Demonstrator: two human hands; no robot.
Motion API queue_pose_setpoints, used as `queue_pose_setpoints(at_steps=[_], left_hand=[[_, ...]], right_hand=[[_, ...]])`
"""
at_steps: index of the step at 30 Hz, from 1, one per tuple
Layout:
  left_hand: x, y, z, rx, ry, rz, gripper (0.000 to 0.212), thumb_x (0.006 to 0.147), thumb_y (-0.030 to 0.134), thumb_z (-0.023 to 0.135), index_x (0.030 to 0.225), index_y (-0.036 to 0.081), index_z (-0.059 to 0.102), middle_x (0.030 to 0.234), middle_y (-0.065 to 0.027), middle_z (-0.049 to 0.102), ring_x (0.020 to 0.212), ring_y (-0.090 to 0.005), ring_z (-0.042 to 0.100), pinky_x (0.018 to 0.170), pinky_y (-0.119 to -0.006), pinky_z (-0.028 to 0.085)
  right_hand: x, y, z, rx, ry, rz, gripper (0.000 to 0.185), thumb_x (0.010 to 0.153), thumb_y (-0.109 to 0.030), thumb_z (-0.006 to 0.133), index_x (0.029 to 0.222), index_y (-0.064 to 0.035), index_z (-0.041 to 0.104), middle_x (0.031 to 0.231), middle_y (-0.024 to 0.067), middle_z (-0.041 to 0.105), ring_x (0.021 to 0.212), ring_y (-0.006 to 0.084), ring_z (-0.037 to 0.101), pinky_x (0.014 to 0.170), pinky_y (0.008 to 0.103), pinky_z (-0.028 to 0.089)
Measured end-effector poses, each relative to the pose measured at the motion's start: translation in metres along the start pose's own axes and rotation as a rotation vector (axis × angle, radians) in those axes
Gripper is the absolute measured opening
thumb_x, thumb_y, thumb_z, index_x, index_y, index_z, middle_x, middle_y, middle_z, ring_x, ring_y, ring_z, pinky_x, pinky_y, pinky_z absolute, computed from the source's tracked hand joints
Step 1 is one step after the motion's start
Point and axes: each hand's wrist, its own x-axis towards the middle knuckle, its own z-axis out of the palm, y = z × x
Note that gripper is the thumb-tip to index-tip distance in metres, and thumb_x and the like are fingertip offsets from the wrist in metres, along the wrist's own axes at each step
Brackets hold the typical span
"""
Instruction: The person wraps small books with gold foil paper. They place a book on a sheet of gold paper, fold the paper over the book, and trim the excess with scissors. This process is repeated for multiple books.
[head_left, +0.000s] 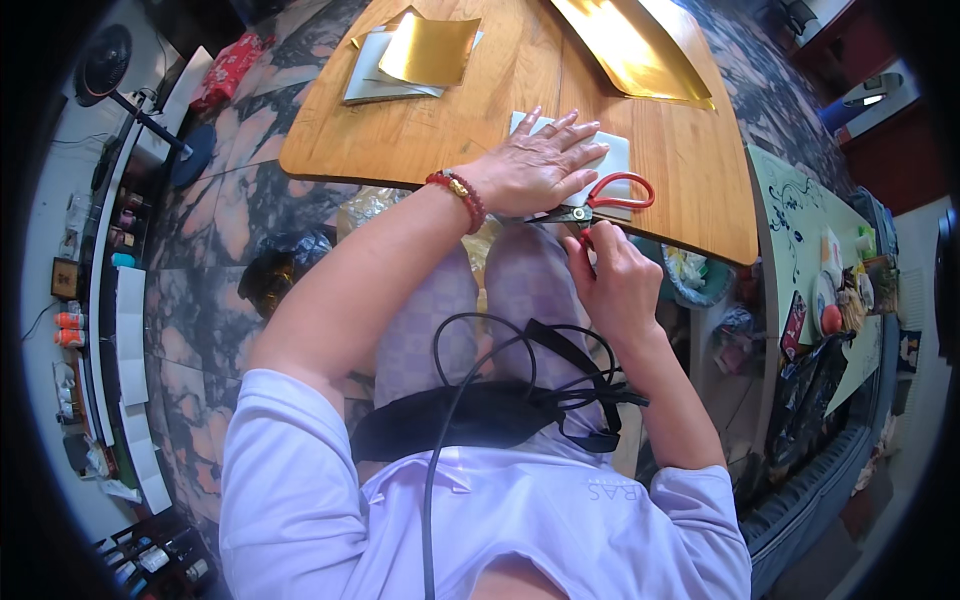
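Observation:
My left hand (544, 165) lies palm down with spread fingers on a white sheet or stack of paper (616, 154) at the near edge of the wooden table (510, 45). Close by on the right, my right hand (619, 274) grips one red handle of a pair of scissors (579, 214). The other red handle points up over the paper, and the dark blades point left, beneath the left hand's heel. Whether the blades touch the paper cannot be told. Gold foil paper (431, 51) rests on pale sheets (367, 71) at the table's far left.
A long gold foil sheet (637, 52) lies at the table's far right. A lined waste bin (694, 277) stands below the right edge. Black cables (525, 337) and a black pouch (465, 420) are on my lap. Right of me is a patterned pale table (787, 195) with several items.

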Motion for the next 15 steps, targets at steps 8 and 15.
queue_pose_setpoints(at_steps=[8, 15], left_hand=[[0.004, -0.036, -0.011, -0.032, 0.120, 0.139, 0.054, 0.114, 0.041, 0.043, 0.165, 0.021, 0.041, 0.173, -0.0077, 0.036, 0.164, -0.0287, 0.024, 0.132, -0.059, 0.018], [0.002, -0.039, -0.020, 0.105, -0.019, -0.003, 0.056, 0.116, 0.044, 0.035, 0.168, 0.022, 0.035, 0.178, -0.0034, 0.026, 0.165, -0.0231, 0.017, 0.134, -0.057, 0.011]], right_hand=[[0.000, -0.001, 0.002, -0.022, -0.004, -0.010, 0.022, 0.098, -0.023, 0.074, 0.094, -0.0092, 0.057, 0.078, 0.0086, 0.061, 0.068, 0.0285, 0.068, 0.053, 0.0405, 0.053], [0.001, 0.000, 0.000, 0.007, 0.010, 0.000, 0.023, 0.099, -0.023, 0.073, 0.093, -0.0093, 0.056, 0.078, 0.0088, 0.061, 0.064, 0.0293, 0.068, 0.052, 0.0403, 0.052]])
